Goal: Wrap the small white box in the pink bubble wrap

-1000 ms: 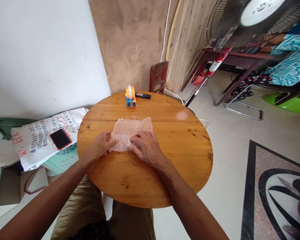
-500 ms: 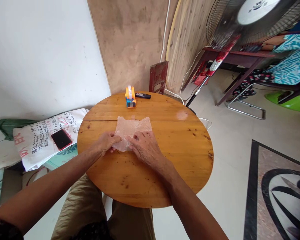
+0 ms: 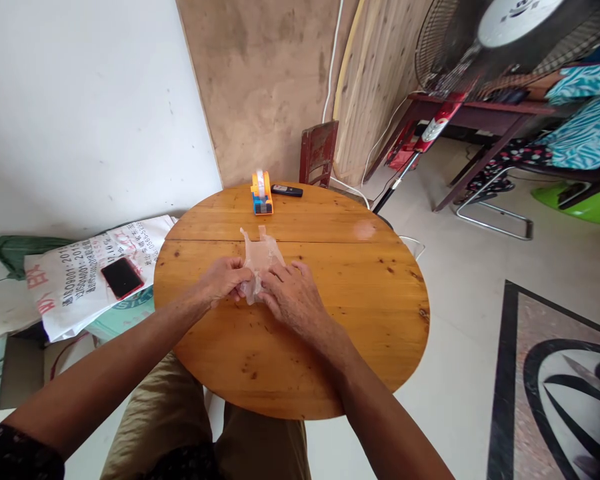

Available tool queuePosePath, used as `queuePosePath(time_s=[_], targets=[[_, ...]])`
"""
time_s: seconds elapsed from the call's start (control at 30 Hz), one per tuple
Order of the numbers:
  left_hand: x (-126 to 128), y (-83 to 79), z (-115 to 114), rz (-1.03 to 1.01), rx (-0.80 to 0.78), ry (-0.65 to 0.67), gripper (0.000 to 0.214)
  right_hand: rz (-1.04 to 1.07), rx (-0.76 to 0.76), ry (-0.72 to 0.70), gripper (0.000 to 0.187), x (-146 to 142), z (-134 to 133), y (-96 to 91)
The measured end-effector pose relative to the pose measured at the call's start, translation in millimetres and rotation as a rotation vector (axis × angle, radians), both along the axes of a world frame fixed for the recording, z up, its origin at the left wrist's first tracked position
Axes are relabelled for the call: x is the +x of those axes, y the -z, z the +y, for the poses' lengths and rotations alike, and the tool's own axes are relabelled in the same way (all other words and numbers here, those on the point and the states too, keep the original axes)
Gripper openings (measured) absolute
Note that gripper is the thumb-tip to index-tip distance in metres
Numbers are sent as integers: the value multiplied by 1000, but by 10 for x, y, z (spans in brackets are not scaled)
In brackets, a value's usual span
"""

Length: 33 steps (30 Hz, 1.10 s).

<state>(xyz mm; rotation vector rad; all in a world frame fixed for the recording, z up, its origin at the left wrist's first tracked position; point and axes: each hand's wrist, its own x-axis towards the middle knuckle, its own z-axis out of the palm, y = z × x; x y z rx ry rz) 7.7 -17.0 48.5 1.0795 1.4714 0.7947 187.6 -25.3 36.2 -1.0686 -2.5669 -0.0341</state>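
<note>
A thin translucent pinkish plastic bag lies bunched into a narrow strip on the round wooden table. My left hand pinches its near left edge with the fingers curled. My right hand rests on its near right side, fingers pressed together on the plastic. The two hands almost touch over the bag. Its far end with two small handles points away from me.
An orange tape dispenser and a dark phone-like remote sit at the table's far edge. A red chair stands behind. Printed sacks with a dark phone lie left. A standing fan is at right.
The bag was spread flat and wide a second ago. Both hands have drawn together, gathering it into a narrow bunched strip.
</note>
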Motion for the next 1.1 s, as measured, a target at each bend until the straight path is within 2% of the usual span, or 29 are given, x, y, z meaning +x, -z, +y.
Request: queuePosePath(time_s=[0.23, 0.43, 0.53, 0.67, 0.77, 0.83, 1.0, 1.1], targets=[[99, 19, 17, 95, 42, 105, 11, 95, -74, -22, 17, 32, 43, 38], [90, -125, -11, 112, 20, 210, 7, 134, -97, -18, 16, 48, 57, 42], [36, -215, -15, 35, -46, 265, 2, 155, -119, -13, 15, 52, 60, 40], [-58, -243, -13, -78, -41, 365, 11, 176, -162, 20, 17, 52, 56, 35], [-72, -151, -16, -12, 55, 432, 15, 185, -184, 27, 16, 55, 51, 35], [-37, -68, -26, 114, 161, 421, 16, 196, -194, 20, 17, 64, 51, 43], [100, 70, -87, 619, 518, 326, 13, 251, -205, -6, 27, 123, 81, 95], [129, 168, -108, 759, 805, 263, 11, 254, -195, -8, 40, 179, 108, 112]])
